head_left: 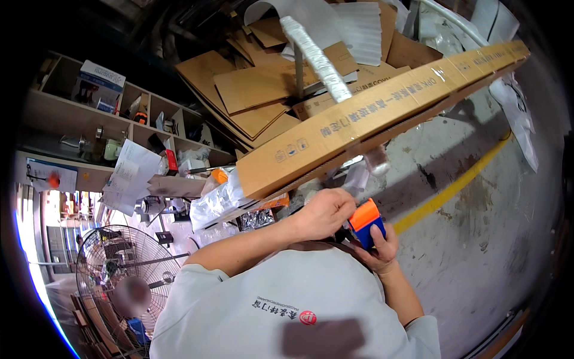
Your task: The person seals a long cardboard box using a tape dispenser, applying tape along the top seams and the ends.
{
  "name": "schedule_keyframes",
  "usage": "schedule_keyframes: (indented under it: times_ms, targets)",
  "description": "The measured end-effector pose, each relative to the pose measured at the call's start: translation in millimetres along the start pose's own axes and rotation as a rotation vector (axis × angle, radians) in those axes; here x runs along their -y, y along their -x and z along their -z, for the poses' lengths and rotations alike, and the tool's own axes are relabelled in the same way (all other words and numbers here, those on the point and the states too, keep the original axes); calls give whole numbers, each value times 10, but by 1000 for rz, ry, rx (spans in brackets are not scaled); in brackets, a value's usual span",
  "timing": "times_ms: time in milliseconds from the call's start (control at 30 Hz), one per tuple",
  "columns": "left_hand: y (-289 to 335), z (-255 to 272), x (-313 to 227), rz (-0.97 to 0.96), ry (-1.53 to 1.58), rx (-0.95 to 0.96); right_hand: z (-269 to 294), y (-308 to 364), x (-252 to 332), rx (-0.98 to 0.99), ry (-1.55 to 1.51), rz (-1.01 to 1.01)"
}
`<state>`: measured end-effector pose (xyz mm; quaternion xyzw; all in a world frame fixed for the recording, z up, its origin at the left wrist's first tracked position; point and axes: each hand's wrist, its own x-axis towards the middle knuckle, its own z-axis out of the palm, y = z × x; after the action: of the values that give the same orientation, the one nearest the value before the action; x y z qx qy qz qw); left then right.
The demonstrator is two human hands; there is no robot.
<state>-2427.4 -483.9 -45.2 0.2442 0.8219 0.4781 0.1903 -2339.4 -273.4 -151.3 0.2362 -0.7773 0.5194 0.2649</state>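
Note:
My right hand [384, 250] is wrapped round a small box-shaped thing [368, 224], orange at the top and blue below, held tilted close to my chest. Its exact kind does not show. Just left of it, my left hand [330, 209] is closed with its fingers pressed together. Whatever those fingers pinch, if anything, is hidden. Beyond both hands lies a long, narrow cardboard carton [359, 122], slanting from near left to far right. Clear plastic wrap [218, 200] covers the near end of what it holds.
Flattened cardboard sheets [251, 90] are piled behind the carton, beside a silver-wrapped post [315, 57]. Shelves [134, 128] with boxes and small tools stand at the left, above a large wire-cage fan [128, 287]. A yellow line [457, 190] crosses the stained grey floor.

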Motion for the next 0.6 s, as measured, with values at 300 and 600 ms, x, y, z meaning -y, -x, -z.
schedule_keyframes:
  times_ms: [300, 600]
  targets:
    - [403, 942, 274, 395, 628, 84, -622, -559, 305, 207, -15, -4]
    - [634, 2086, 1143, 405, 845, -75, -1748, -1725, 952, 378, 174, -285]
